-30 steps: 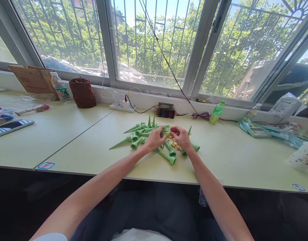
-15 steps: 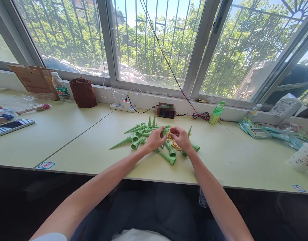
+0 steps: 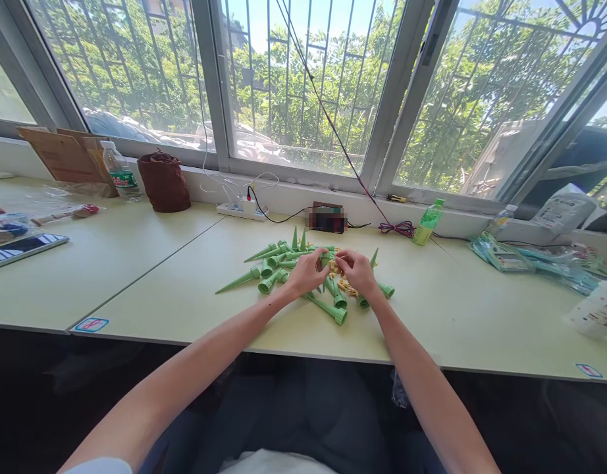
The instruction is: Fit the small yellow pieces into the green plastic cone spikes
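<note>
My left hand [image 3: 305, 272] is closed round a green plant watering spike [image 3: 324, 262], held upright with its wide cap end at the top and its point downward. Close beside it, my right hand [image 3: 357, 270] has thumb and fingers pinched near the spike's cap. Whatever is between those fingertips is too small to make out. Around both hands lie several more green watering spikes [image 3: 328, 309], some pointing left and a few standing on their caps behind. Small yellow pieces [image 3: 349, 289] are heaped on the table beneath and between my hands.
At the back stand a power strip [image 3: 241, 209], a dark device [image 3: 327, 217] with a cable, and a green bottle [image 3: 428, 222]. To the left are a brown bag [image 3: 164, 182] and a tablet [image 3: 24, 250]. On the right sit teal packages [image 3: 511, 255] and a white cup [image 3: 597, 309].
My right hand has shifted slightly left, its fingertips nearer the held spike. The left hand keeps its hold on the spike, almost unmoved.
</note>
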Action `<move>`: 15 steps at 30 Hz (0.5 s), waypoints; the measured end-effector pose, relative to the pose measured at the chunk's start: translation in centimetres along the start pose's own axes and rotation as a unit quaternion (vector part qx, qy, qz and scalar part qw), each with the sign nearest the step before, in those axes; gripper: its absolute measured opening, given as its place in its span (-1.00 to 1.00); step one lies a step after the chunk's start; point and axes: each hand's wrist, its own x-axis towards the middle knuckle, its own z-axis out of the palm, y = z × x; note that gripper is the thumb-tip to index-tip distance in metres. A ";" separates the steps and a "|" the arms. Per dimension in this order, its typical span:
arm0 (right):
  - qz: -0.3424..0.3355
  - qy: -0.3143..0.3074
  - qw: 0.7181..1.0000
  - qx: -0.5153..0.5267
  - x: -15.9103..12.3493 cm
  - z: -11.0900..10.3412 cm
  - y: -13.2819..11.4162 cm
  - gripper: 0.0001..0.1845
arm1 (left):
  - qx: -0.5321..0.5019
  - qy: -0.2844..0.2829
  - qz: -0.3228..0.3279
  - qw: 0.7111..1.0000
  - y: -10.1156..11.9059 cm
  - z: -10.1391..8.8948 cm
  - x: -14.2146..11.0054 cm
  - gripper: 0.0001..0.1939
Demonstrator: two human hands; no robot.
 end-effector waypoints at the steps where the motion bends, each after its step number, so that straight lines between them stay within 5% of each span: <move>1: -0.003 -0.002 1.000 -0.003 0.0 0.0 0.0 -0.76 | 0.000 -0.001 0.001 1.000 0.0 0.0 0.0 -0.59; 15: -0.008 -0.027 0.999 -0.039 -0.3 -0.1 -0.7 -0.81 | 0.000 0.003 -0.003 1.000 0.0 0.0 -0.1 -0.60</move>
